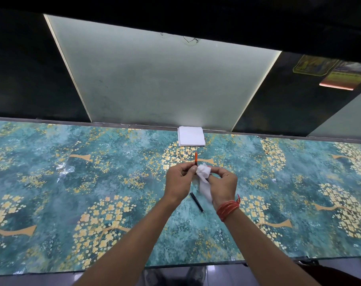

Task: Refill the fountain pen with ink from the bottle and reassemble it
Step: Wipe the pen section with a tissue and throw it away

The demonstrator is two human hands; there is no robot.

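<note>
My left hand point(178, 180) pinches the pen's front section, whose orange converter end point(196, 157) sticks up and away from me. My right hand point(223, 185) holds a crumpled white tissue point(203, 174) pressed against the lower end of that section, so the nib is hidden. A strip of the tissue hangs down below my right palm. The black pen barrel point(196, 201) lies loose on the table just under my hands. No ink bottle is in view.
A stack of folded white tissues point(191, 136) sits at the table's far edge against the wall. The table point(72, 182) carries a teal cover with yellow flowering trees. Its near edge runs below my forearms. Red threads circle my right wrist.
</note>
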